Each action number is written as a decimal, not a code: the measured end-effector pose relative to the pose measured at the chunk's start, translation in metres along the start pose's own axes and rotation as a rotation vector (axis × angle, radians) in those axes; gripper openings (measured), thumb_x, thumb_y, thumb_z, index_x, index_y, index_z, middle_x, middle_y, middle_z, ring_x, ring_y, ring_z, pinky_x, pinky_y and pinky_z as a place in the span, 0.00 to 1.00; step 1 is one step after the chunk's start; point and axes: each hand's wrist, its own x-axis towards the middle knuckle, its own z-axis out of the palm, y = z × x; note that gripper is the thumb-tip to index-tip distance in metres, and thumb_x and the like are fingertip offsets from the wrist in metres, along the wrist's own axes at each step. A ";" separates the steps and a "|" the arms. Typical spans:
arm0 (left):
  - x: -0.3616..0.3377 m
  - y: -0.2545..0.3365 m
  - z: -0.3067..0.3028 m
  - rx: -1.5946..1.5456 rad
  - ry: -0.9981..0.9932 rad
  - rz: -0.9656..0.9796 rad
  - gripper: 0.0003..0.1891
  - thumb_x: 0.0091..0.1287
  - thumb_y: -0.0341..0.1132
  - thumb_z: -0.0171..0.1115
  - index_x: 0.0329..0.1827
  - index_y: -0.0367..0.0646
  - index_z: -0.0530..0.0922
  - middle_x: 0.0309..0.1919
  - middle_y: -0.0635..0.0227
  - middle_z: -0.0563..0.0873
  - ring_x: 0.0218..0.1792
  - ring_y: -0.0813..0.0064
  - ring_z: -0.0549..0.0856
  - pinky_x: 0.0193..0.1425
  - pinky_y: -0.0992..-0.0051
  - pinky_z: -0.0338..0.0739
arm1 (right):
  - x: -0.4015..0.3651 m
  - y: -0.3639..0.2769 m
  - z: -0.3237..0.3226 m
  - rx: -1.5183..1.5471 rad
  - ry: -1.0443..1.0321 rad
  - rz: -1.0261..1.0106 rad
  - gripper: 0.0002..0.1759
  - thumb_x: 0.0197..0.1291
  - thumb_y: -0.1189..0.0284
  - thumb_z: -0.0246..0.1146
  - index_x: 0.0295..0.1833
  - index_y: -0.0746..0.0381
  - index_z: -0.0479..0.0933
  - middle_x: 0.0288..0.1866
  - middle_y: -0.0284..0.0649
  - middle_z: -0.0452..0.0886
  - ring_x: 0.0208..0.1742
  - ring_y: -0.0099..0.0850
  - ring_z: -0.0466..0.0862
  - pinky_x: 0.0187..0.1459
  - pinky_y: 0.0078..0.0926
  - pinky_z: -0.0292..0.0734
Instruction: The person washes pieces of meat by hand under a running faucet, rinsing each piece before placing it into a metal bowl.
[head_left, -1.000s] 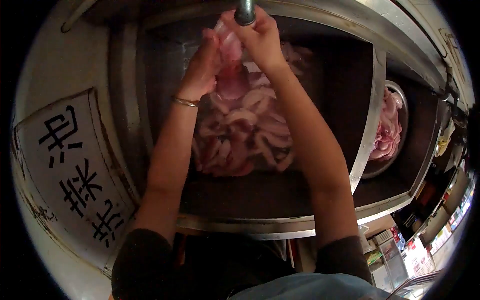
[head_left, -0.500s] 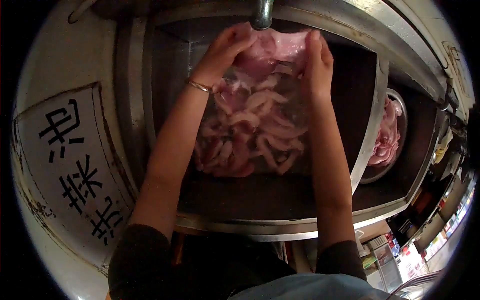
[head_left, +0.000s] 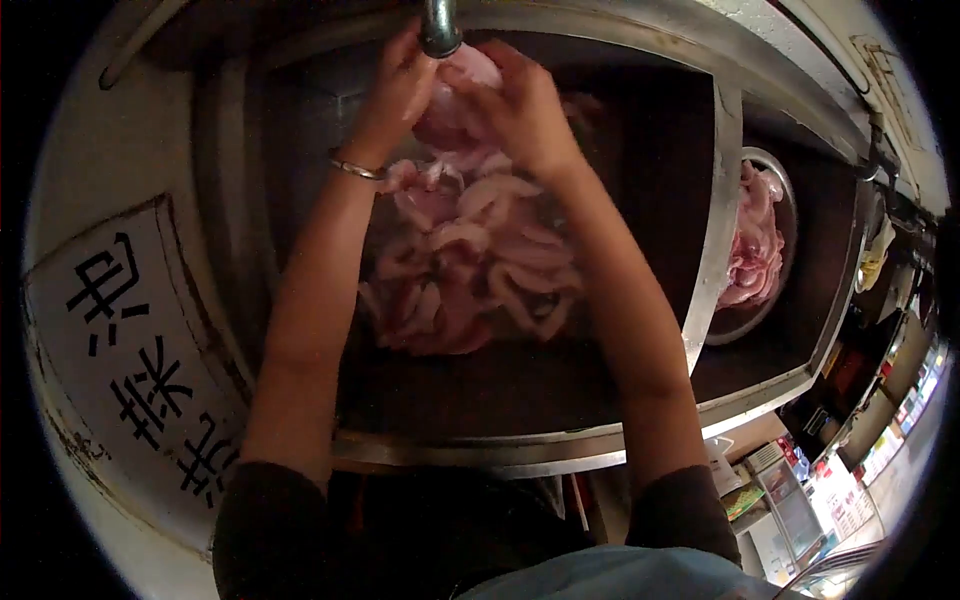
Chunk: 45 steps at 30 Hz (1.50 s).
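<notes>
Under the metal tap, my left hand and my right hand both grip a pink piece of raw meat. The left fingers are partly hidden behind the tap and the meat. My right fingers curl over the piece from the right side. Below my hands, several pale pink pieces of raw meat lie in water in the dark sink basin. A bracelet circles my left wrist.
A metal divider separates the basin from a second one on the right. There a round metal bowl holds more raw meat. A white sign with black characters stands at the left. The sink's front rim runs before my body.
The meat was stretched wide between my hands and is now bunched together. My right hand has moved left toward my left hand. The whole view has shifted a little.
</notes>
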 end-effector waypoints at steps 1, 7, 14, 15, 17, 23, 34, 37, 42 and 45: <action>-0.006 0.008 -0.001 -0.092 0.002 -0.006 0.17 0.67 0.40 0.44 0.53 0.41 0.70 0.45 0.69 0.75 0.48 0.79 0.71 0.53 0.75 0.65 | 0.003 0.008 0.007 0.053 0.014 -0.020 0.14 0.50 0.72 0.61 0.41 0.68 0.72 0.26 0.47 0.78 0.26 0.33 0.79 0.28 0.27 0.72; 0.001 -0.039 -0.059 -1.125 0.241 -1.149 0.24 0.66 0.51 0.45 0.57 0.43 0.66 0.46 0.71 0.75 0.47 0.79 0.73 0.54 0.74 0.67 | 0.015 -0.004 0.031 0.508 -0.074 -0.103 0.13 0.50 0.73 0.63 0.41 0.67 0.73 0.26 0.35 0.78 0.25 0.19 0.77 0.25 0.17 0.72; -0.047 -0.059 -0.024 -0.683 -0.162 -0.288 0.23 0.64 0.48 0.49 0.58 0.44 0.64 0.55 0.67 0.71 0.59 0.72 0.66 0.62 0.70 0.60 | 0.016 -0.002 0.027 0.596 -0.095 0.006 0.11 0.50 0.73 0.63 0.39 0.65 0.73 0.29 0.36 0.77 0.30 0.20 0.76 0.28 0.15 0.72; -0.047 -0.059 -0.020 -0.888 -0.119 -0.359 0.21 0.62 0.43 0.52 0.57 0.45 0.66 0.54 0.68 0.71 0.58 0.73 0.68 0.60 0.70 0.64 | 0.016 0.003 0.027 0.514 -0.071 -0.022 0.10 0.51 0.74 0.62 0.40 0.65 0.72 0.31 0.36 0.77 0.32 0.20 0.76 0.28 0.15 0.73; -0.048 -0.054 -0.016 -1.078 -0.052 -0.421 0.20 0.60 0.38 0.56 0.55 0.46 0.67 0.53 0.69 0.72 0.56 0.73 0.70 0.57 0.71 0.67 | 0.004 0.004 0.019 0.571 -0.002 0.071 0.12 0.51 0.74 0.62 0.41 0.64 0.71 0.34 0.37 0.77 0.33 0.20 0.76 0.29 0.15 0.73; -0.043 -0.010 0.005 -0.324 0.044 -0.059 0.15 0.56 0.36 0.59 0.44 0.39 0.75 0.40 0.72 0.78 0.38 0.80 0.78 0.43 0.79 0.72 | -0.026 0.034 -0.011 0.538 0.086 0.196 0.18 0.53 0.69 0.62 0.46 0.64 0.67 0.41 0.39 0.75 0.39 0.21 0.75 0.34 0.14 0.72; -0.035 -0.006 0.009 -0.649 -0.010 -0.328 0.21 0.58 0.40 0.58 0.51 0.38 0.70 0.42 0.72 0.77 0.44 0.83 0.75 0.49 0.80 0.69 | 0.001 0.018 0.004 0.437 0.064 0.132 0.13 0.56 0.67 0.60 0.41 0.66 0.73 0.27 0.30 0.75 0.29 0.16 0.71 0.29 0.15 0.68; -0.034 0.005 0.010 -0.825 0.101 -0.463 0.20 0.59 0.39 0.58 0.52 0.39 0.69 0.44 0.72 0.76 0.46 0.82 0.74 0.50 0.80 0.68 | 0.006 0.010 0.006 0.445 0.054 0.164 0.12 0.56 0.67 0.60 0.38 0.65 0.74 0.25 0.29 0.75 0.26 0.15 0.71 0.27 0.14 0.66; -0.045 -0.012 -0.010 -0.778 0.060 -0.376 0.21 0.58 0.39 0.59 0.53 0.41 0.69 0.46 0.71 0.76 0.48 0.81 0.74 0.52 0.79 0.67 | 0.012 -0.010 0.024 0.505 0.093 0.046 0.11 0.56 0.65 0.60 0.33 0.63 0.74 0.24 0.29 0.75 0.25 0.15 0.70 0.26 0.14 0.65; -0.050 -0.004 -0.013 -0.671 0.050 -0.326 0.21 0.59 0.40 0.59 0.53 0.41 0.69 0.46 0.72 0.76 0.47 0.80 0.74 0.52 0.79 0.67 | 0.016 -0.008 0.024 0.416 -0.111 0.016 0.12 0.56 0.65 0.60 0.32 0.63 0.75 0.23 0.29 0.75 0.24 0.16 0.69 0.25 0.16 0.64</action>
